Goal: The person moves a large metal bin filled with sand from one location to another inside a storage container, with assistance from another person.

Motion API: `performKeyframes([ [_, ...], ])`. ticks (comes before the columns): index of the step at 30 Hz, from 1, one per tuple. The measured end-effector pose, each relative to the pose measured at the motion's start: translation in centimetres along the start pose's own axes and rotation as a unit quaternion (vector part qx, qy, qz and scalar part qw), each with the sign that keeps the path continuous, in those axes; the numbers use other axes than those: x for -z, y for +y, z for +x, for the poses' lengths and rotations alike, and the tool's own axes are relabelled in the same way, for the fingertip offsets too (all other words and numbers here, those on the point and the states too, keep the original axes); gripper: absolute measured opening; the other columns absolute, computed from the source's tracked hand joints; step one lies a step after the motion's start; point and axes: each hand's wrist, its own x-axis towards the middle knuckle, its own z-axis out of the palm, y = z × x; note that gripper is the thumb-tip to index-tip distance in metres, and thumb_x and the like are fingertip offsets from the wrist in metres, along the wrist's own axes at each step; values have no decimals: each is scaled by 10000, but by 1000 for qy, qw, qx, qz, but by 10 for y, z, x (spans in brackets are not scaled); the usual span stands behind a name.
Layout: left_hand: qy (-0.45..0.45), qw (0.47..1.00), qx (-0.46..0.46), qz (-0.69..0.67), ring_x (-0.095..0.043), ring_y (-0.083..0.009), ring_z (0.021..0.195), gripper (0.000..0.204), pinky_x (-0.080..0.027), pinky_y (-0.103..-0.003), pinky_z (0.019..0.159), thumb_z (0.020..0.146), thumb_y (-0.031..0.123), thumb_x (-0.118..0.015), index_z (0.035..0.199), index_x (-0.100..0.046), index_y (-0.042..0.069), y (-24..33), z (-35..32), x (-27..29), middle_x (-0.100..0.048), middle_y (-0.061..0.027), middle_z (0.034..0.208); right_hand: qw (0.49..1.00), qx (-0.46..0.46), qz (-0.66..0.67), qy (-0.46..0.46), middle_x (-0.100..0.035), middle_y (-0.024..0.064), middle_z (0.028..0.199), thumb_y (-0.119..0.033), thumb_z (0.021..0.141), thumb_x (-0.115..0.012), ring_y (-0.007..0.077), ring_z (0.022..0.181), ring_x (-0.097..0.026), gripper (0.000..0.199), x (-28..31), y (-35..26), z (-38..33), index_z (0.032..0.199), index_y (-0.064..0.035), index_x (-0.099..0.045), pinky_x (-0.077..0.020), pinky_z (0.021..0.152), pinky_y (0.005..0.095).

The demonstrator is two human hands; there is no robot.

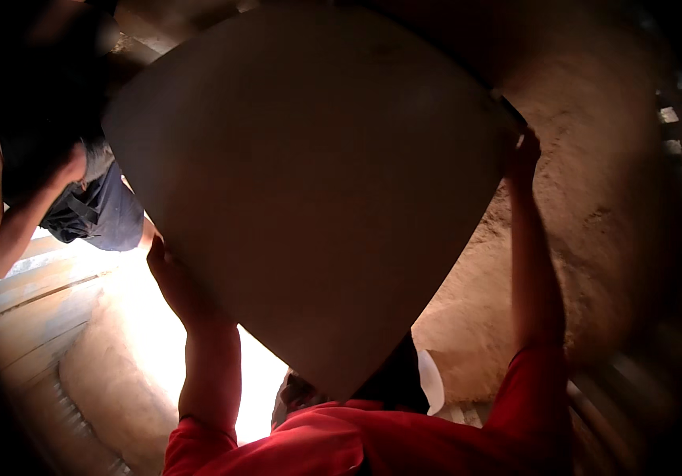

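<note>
Both hands, left hand (168,274) and right hand (522,155), grip the big flat board (309,182) by its edges. It blocks most of the sandy ground (595,206); another person (47,190) bends nearby by wooden planks (31,293).

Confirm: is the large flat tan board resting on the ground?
No: the large flat tan board is held up, with the left hand and right hand gripping opposite edges.

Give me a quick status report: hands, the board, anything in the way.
Left hand gripping big flat board at its left edge. Right hand gripping its right corner. Board held up, blocking most of the view. Another person close at left.
</note>
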Motion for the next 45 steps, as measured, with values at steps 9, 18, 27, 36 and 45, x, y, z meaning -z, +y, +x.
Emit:
performKeyframes([
  [9,134,987,26,-86,-468,-224,1019,456,-443,-363,846,912,429,-394,1178,-397,59,47,61,-114,-408,-98,1137,878,-416,233,-29,-535,111,1095,-119,842,-587,210,997,-511,308,108,-21,-353,1117,-11,-501,-412,884,329],
  [18,165,929,87,320,-391,-314,1005,690,-352,-400,824,865,605,-384,1146,-310,-21,67,142,-149,-334,-174,1116,893,-211,388,88,-402,101,1317,-194,883,-527,240,1204,-404,478,143,-289,-221,1315,-59,-371,-325,1002,369],
  [27,209,937,72,271,-386,-314,1004,677,-320,-423,839,831,591,-468,1086,-322,-19,72,148,-146,-345,-173,1071,945,-74,284,142,-392,113,1292,-39,749,-614,261,1225,-317,526,106,-330,-158,1248,-54,-449,-266,1029,368],
  [36,253,915,54,309,-429,-290,933,637,-374,-378,729,810,602,-449,1066,-368,24,59,148,-152,-380,-128,1025,923,-7,319,215,-530,89,1160,-193,760,-658,255,1127,-409,331,94,-316,-139,1059,-78,-574,-285,990,382],
  [45,282,908,24,309,-469,-294,933,608,-399,-404,759,855,563,-429,1108,-469,11,83,186,-222,-455,-153,1042,914,-36,352,200,-562,91,1093,-92,795,-624,210,1022,-488,206,88,-284,-69,990,-29,-603,-367,918,334],
])
